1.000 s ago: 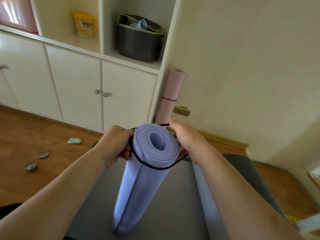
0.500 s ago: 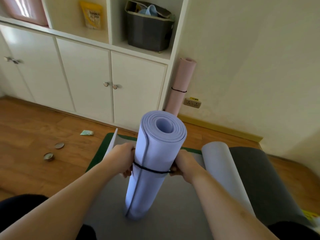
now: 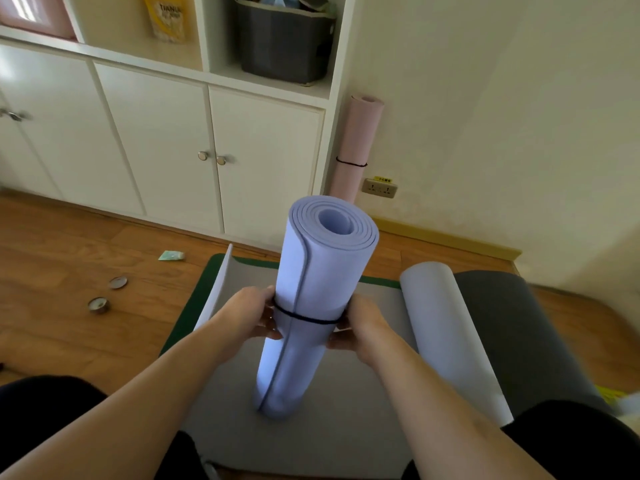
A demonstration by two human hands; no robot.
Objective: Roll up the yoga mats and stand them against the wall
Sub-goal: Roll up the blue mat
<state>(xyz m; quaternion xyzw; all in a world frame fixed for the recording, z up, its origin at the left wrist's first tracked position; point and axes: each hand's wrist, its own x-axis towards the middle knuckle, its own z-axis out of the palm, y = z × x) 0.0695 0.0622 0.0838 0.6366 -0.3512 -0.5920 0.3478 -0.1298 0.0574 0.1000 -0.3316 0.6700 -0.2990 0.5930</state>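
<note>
Since a second ago the black elastic band (image 3: 304, 317) has gone from the top rim of the rolled lavender mat (image 3: 311, 306) down to about its middle, and both hands have dropped with it. The mat stands upright on a grey mat (image 3: 311, 441) spread on the floor, near the middle of the scene, its spiral end facing up. The left hand (image 3: 247, 315) grips the roll on its left side at band height, fingers curled round the mat with the thumb toward the near face. The right hand (image 3: 362, 325) mirrors it on the right, fingers curled against the roll and pinching at the band; exactly which fingertips hold the cord I cannot tell. Both forearms reach in from the near edge, converging on the roll. To the right lie a second lavender mat (image 3: 446, 334) and a dark grey mat (image 3: 526, 337), both partly rolled. Far off, a pink mat (image 3: 358, 140), banded, stands against the wall (image 3: 502, 98) just beside the white cabinet (image 3: 166, 140)
</note>
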